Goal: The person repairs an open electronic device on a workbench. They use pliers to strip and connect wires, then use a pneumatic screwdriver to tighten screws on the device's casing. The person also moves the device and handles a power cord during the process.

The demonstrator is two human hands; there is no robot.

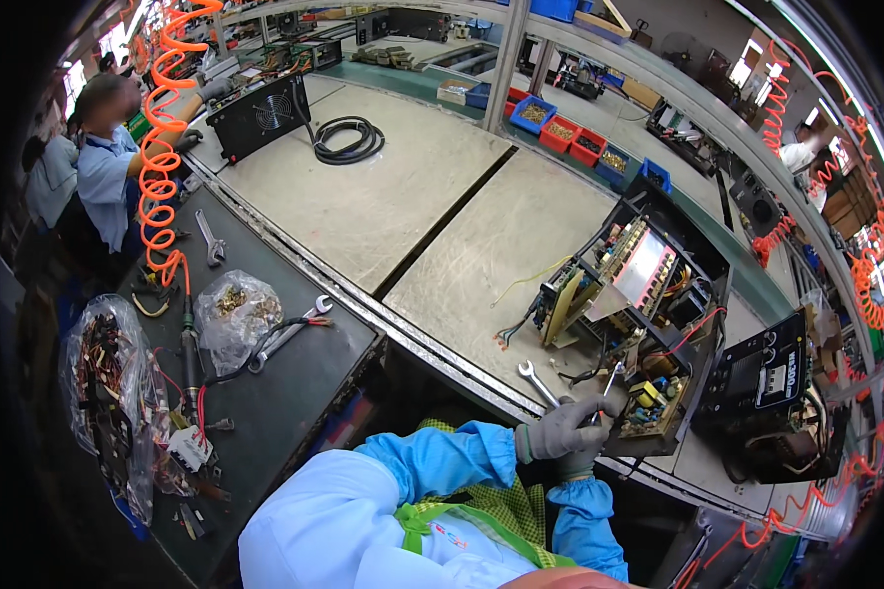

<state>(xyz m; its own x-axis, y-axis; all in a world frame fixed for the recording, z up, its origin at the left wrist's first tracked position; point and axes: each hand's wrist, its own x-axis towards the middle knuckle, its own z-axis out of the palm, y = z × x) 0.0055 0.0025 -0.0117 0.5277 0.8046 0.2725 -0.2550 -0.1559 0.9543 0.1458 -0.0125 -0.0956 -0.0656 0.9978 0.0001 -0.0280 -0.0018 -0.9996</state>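
Note:
My gloved left hand [557, 433] is closed, its fingers curled close against the right hand; what lies inside them is hidden. My gloved right hand [609, 401] is closed around a slim silver metal tool [616, 374], whose tip points up toward an opened electrical unit [648, 294]. The tool's kind is too small to tell. That unit shows circuit boards, loose wires and yellow parts, and stands right beside my hands. An open-ended wrench [535, 381] slants down toward my left hand; I cannot tell whether they touch.
A black front panel [764, 378] stands tilted at the right. Another black unit [262, 116] and coiled cable [349, 140] occupy the far left bench. The dark side table [295, 412] holds bagged parts [238, 306] and wrenches. An orange coiled hose [159, 157] hangs at left; a co-worker [108, 167] stands behind it.

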